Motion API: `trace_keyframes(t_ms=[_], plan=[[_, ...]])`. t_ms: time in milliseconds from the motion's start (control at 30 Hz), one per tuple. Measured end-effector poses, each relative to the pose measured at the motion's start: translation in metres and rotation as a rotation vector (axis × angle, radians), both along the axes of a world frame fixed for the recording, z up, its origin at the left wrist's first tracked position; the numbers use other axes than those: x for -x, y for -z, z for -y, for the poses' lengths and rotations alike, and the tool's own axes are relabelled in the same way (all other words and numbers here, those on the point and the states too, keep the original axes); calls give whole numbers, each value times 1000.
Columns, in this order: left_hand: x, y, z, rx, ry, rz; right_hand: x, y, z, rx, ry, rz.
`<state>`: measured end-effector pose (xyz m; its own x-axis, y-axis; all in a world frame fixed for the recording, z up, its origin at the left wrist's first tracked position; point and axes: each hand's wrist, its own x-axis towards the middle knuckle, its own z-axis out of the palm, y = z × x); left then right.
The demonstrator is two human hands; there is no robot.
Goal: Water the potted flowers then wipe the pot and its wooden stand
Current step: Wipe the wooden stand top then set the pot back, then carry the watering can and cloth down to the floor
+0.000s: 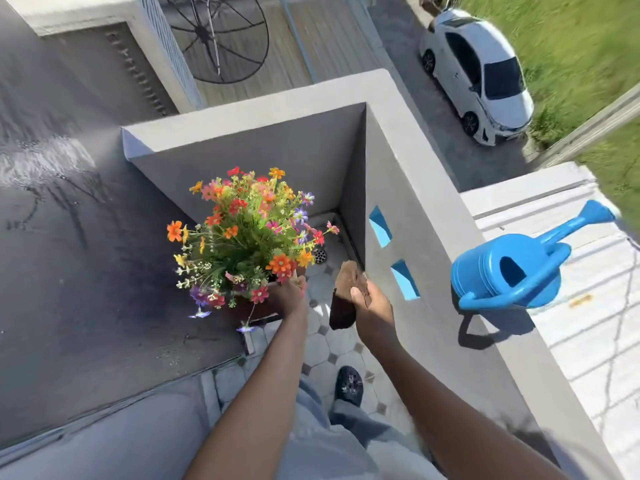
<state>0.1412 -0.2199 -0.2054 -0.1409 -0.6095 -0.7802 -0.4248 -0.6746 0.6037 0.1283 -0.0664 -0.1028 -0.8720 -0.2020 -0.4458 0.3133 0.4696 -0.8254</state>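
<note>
A bunch of bright orange, red, pink and purple flowers (247,233) fills a dark pot (242,308), most of which is hidden under the blooms. My left hand (290,296) grips the pot's right rim. My right hand (372,306) holds a brown cloth (346,296) just right of the pot, apart from it. A blue watering can (509,270) stands on top of the grey parapet wall (433,216) to my right, untouched. The wooden stand cannot be made out beneath the pot.
The pot sits in a narrow balcony corner with a tiled floor (323,348) and a round drain (319,255). A dark wall or door (69,271) closes off the left. My shoe (349,382) is on the tiles. Far below stand a white car (478,74) and grass.
</note>
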Motion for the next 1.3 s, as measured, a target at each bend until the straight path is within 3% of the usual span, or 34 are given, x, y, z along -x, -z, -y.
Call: trace_keyframes(t_ms=[67,100,167,233,267,400,600,733,900,1033,1133,1300], plan=[[0,108,-2,20,-79,-31,6,-12,-13,1,-42,-34],[9,132,-9,0,-143,-57,9,-18,-20,-19,-64,-63],[13,68,-25,-19,-102,-54,16,-34,-35,-53,-86,-131],[14,-58,-51,26,-15,-59,24,-56,-49,-50,-89,-190],[16,-82,-66,45,20,-62,28,-69,-57,-39,-82,-226],[39,-131,-112,167,324,-206,48,-131,-95,24,8,-411],[83,-246,-174,200,521,-565,86,-199,-167,122,314,-610],[96,-281,-239,55,626,-645,99,-208,-221,134,498,-646],[89,-263,-327,-293,645,-599,100,-202,-270,186,647,-624],[97,-238,-355,-476,417,-569,94,-196,-284,221,687,-588],[113,-230,-356,-465,298,-581,92,-193,-289,231,694,-571],[118,-222,-353,-381,282,-576,91,-192,-291,247,695,-548]])
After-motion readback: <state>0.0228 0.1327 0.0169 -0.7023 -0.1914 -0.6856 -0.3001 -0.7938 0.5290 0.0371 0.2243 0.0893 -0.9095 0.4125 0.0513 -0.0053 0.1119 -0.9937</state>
